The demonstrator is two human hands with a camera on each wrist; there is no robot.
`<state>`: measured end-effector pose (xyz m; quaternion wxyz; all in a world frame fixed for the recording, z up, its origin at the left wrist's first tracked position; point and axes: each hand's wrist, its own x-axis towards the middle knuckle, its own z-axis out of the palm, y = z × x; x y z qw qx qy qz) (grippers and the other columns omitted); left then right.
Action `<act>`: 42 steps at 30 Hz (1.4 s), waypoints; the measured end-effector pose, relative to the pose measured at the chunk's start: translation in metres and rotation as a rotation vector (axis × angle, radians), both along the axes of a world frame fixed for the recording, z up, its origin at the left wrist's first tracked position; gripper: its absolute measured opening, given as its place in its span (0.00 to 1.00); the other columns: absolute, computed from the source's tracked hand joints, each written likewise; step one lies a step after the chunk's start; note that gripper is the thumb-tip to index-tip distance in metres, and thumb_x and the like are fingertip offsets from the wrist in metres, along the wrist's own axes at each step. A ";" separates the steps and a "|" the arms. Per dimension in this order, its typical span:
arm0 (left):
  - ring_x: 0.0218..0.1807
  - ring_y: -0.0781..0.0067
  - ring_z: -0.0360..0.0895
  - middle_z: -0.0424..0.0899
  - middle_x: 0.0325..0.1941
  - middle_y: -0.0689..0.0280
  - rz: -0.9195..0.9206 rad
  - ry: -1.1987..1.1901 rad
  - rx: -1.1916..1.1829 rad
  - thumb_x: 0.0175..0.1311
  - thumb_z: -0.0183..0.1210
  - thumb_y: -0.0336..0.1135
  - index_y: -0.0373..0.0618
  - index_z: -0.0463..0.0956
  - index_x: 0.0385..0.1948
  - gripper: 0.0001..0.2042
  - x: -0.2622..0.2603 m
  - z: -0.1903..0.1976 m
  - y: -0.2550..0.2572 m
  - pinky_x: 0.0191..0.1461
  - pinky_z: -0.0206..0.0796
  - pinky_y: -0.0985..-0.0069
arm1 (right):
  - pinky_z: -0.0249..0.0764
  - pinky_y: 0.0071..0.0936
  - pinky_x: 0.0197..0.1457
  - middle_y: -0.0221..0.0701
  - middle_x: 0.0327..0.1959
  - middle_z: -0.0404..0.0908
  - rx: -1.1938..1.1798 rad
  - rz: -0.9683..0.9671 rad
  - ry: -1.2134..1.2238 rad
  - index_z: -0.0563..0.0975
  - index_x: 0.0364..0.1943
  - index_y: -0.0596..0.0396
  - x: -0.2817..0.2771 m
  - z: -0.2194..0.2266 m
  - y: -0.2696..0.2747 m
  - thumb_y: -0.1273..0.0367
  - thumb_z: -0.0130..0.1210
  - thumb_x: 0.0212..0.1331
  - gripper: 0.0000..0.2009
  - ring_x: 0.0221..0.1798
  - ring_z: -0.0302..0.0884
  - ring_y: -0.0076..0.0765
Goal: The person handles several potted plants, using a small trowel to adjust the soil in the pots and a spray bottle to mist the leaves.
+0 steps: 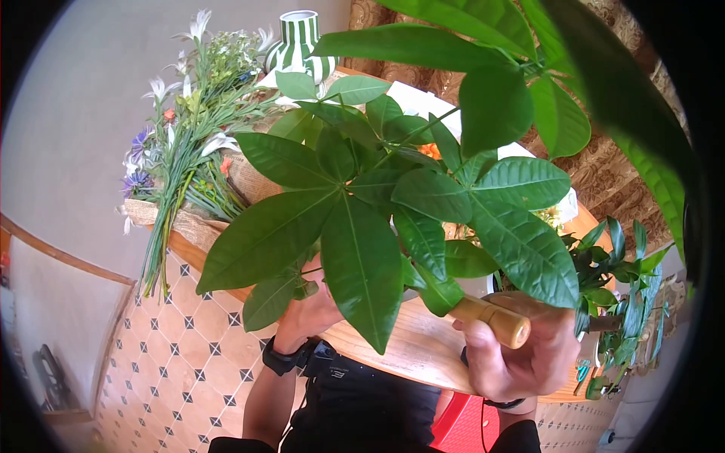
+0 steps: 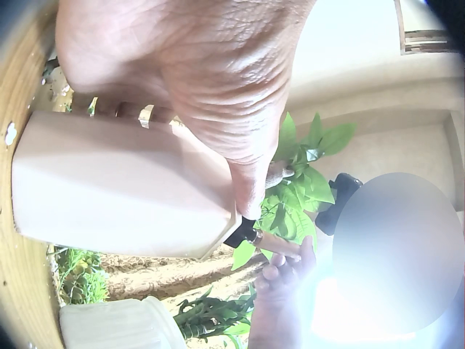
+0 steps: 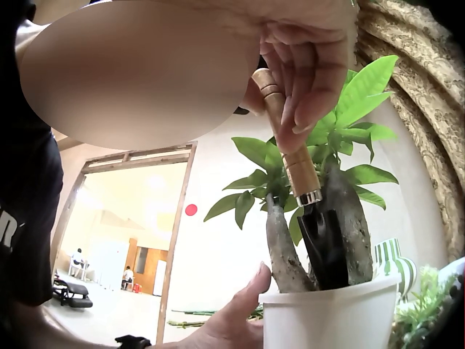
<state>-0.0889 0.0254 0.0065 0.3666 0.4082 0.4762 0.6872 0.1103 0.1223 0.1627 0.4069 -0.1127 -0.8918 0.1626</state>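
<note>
A white flowerpot [image 3: 327, 320] stands on the wooden table, holding a leafy plant [image 3: 352, 218] with thick grey trunks. My left hand [image 2: 182, 80] grips the pot's side, its thumb up at the rim in the left wrist view. With my right hand [image 1: 521, 351] I hold a small trowel [image 3: 299, 174] by its light wooden handle. The trowel's black blade points down into the pot between the two trunks, and its tip is hidden below the rim. In the head view, broad green leaves [image 1: 362, 257] cover the pot and part of my left hand.
A bouquet [image 1: 189, 143] in brown wrapping lies at the table's left, near a green-and-white striped vase [image 1: 300, 34]. Another white pot [image 2: 120, 323] stands close by. More dark-leaved plants [image 1: 627, 279] are at the right. A red stool [image 1: 464, 423] sits below the table edge.
</note>
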 end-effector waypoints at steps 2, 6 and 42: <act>0.55 0.71 0.80 0.84 0.56 0.63 0.008 0.071 0.005 0.56 0.75 0.31 0.38 0.73 0.60 0.30 -0.001 0.001 0.000 0.62 0.73 0.69 | 0.77 0.23 0.28 0.45 0.25 0.85 0.094 0.015 -0.017 0.71 0.43 0.68 -0.002 0.004 0.007 0.73 0.64 0.63 0.14 0.24 0.83 0.29; 0.55 0.71 0.80 0.84 0.56 0.63 0.015 0.095 0.015 0.55 0.75 0.31 0.38 0.74 0.59 0.29 0.000 -0.007 0.001 0.61 0.73 0.69 | 0.77 0.22 0.28 0.45 0.25 0.86 0.053 -0.013 -0.024 0.70 0.42 0.67 0.000 0.001 0.004 0.72 0.64 0.64 0.14 0.24 0.83 0.29; 0.66 0.64 0.74 0.72 0.66 0.58 -0.050 -0.083 -0.253 0.46 0.84 0.45 0.37 0.56 0.72 0.53 -0.006 -0.027 -0.006 0.53 0.83 0.68 | 0.79 0.28 0.26 0.47 0.25 0.84 0.063 0.088 -0.022 0.69 0.39 0.66 -0.003 0.008 0.001 0.69 0.69 0.60 0.19 0.22 0.81 0.31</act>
